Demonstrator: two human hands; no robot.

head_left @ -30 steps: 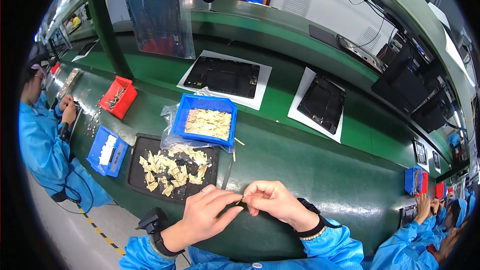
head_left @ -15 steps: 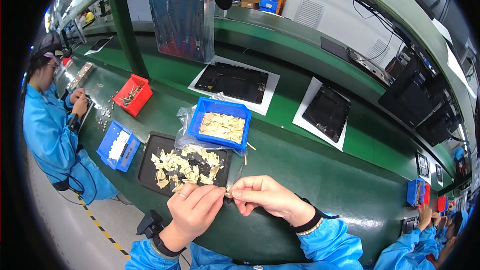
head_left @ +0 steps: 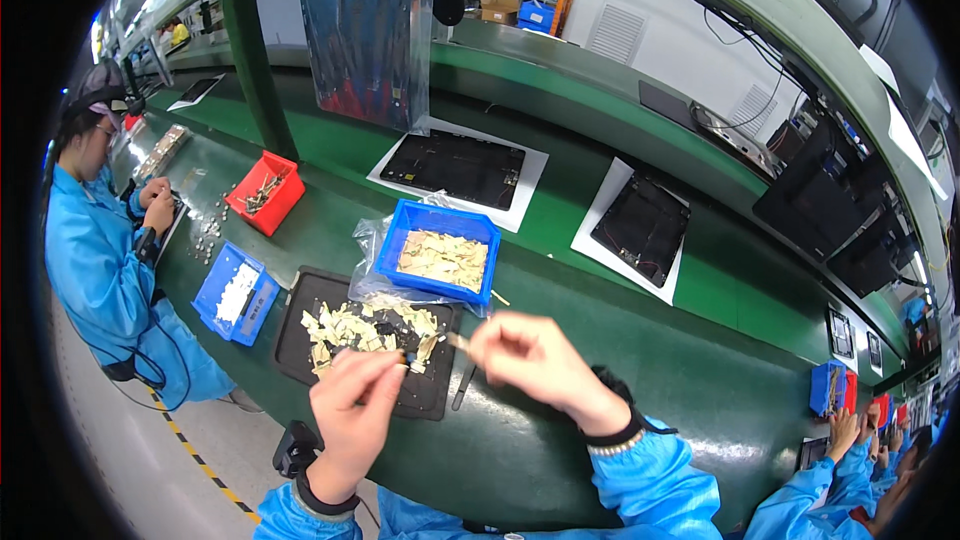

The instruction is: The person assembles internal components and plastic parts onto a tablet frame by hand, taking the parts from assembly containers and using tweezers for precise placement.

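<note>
My left hand (head_left: pixel 352 405) is over the near edge of a black tray (head_left: pixel 290 340), thumb and finger pinched on a small dark piece too small to identify. To its right, my right hand (head_left: pixel 535 365) is pinched on a small cream-coloured piece (head_left: pixel 458 340), just beyond the tray's right side. A loose heap of cream paper-like scraps (head_left: pixel 345 325) lies in the tray with small dark bits among them. Behind the tray, a blue bin (head_left: pixel 388 258) holds more flat cream pieces. Slim dark tweezers (head_left: pixel 463 386) rest on the green table between my hands.
A blue bin of white pieces (head_left: pixel 237 290) and a red bin of small metal parts (head_left: pixel 266 190) stand left. Clear plastic (head_left: pixel 366 240) lies beside the middle bin. Black panels (head_left: pixel 455 170) on white sheets lie behind. A co-worker (head_left: pixel 105 230) sits left; others work at far right.
My hands have drawn apart, the left moving left and the right rising, each with a small piece. The tweezers show more clearly. The panels on white sheets have shifted slightly left.
</note>
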